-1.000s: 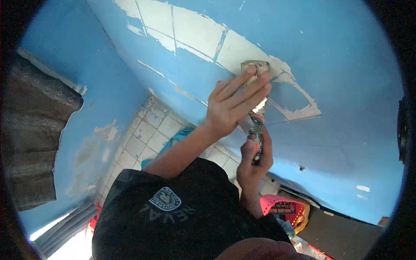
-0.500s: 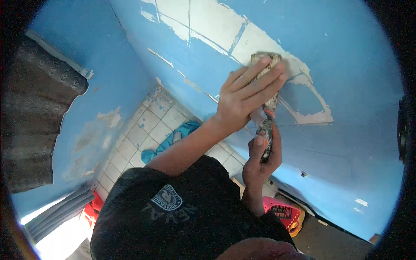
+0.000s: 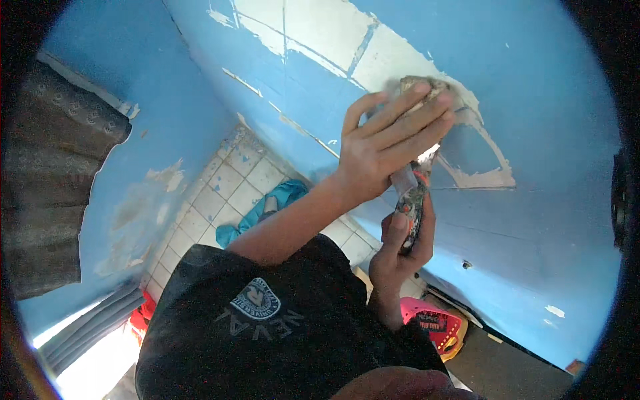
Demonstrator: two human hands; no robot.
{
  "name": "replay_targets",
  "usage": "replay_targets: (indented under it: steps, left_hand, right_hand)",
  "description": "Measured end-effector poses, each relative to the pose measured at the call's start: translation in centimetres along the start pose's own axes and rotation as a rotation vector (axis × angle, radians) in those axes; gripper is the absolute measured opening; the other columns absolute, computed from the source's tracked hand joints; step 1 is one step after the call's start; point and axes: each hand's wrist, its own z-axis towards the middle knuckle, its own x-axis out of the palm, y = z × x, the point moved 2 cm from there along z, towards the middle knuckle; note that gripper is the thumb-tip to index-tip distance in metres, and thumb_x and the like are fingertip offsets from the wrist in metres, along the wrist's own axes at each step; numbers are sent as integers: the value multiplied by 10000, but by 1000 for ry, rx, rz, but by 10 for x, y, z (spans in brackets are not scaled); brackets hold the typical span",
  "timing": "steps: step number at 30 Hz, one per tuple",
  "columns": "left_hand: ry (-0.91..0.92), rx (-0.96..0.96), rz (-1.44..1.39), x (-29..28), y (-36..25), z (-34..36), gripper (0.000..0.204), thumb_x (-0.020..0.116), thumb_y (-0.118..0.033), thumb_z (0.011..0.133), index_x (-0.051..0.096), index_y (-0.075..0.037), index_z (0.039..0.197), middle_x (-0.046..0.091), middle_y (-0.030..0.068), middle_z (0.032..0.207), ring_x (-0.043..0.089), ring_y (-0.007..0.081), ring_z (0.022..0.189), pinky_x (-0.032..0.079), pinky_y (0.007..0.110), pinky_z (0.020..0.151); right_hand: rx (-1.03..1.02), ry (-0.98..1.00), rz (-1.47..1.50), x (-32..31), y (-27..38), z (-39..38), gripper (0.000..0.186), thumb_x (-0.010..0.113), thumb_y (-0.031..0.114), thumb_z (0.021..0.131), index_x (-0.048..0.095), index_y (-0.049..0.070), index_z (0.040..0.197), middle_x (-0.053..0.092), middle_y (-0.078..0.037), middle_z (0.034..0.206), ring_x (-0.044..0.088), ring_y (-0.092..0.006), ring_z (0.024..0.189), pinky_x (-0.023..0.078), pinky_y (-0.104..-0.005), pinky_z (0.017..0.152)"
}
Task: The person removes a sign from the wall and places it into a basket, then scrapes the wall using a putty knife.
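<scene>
Broadly, a smooth blue-painted wall (image 3: 533,120) takes up most of the view, with a long curved patch of bare white tiles (image 3: 320,33) showing through its flaked paint. Below that patch is the person's black short-sleeved shirt (image 3: 220,333), and far to its left hangs a dark patterned curtain (image 3: 53,187). The white square-tiled floor (image 3: 230,190) lies below the patch, with a crumpled teal cloth (image 3: 287,193) on it; well below the patch's right end sits a pink perforated plastic container (image 3: 415,308) with a yellow edge. The left hand (image 3: 370,163) reaches up to the patch's right end, one outer finger apart, the other three straight and close together across a blade; its thumb is hidden. The right hand (image 3: 400,257), lower beneath that end, wraps a handle, thumb on top. Both hold the worn metal scraper (image 3: 415,199) with a black-and-orange handle, its blade over the patch's right end; blur hides whether the edge touches.
</scene>
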Motion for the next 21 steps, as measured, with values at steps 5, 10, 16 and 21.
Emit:
replay_targets:
  steps: [5,10,16,21]
  left_hand:
    - [-7,3,-37,4,-3,6,329,638,-273,866,704,-189,1177,644,16,1312,562,191,1272,273,389,1073]
    - [-18,-19,-3,6,-15,0,355,648,-277,855,699,-153,1184,638,70,1315,553,220,1282,290,388,1057]
    - [-97,-6,-34,-1,-12,14,307,672,-258,856,704,-176,1150,658,46,1286,574,212,1255,339,351,999]
    - [-49,-2,12,-2,-5,8,255,625,-304,887,706,-194,1102,671,11,1264,584,207,1233,342,363,965]
  right_hand:
    - [-52,10,-29,-6,3,-2,482,510,253,1005,469,-60,1369,572,-65,869,457,-87,661,341,-234,566]
    - [-4,-9,28,-12,5,0,505,546,250,977,484,-112,1325,630,-255,1188,621,-278,1056,482,-375,927]
    - [-48,5,10,-10,18,12,545,530,314,986,486,-112,1324,637,-239,1165,620,-253,1011,488,-370,907]
    - [114,78,65,-7,26,11,538,515,304,982,488,-112,1322,645,-213,1135,616,-241,978,487,-349,868]
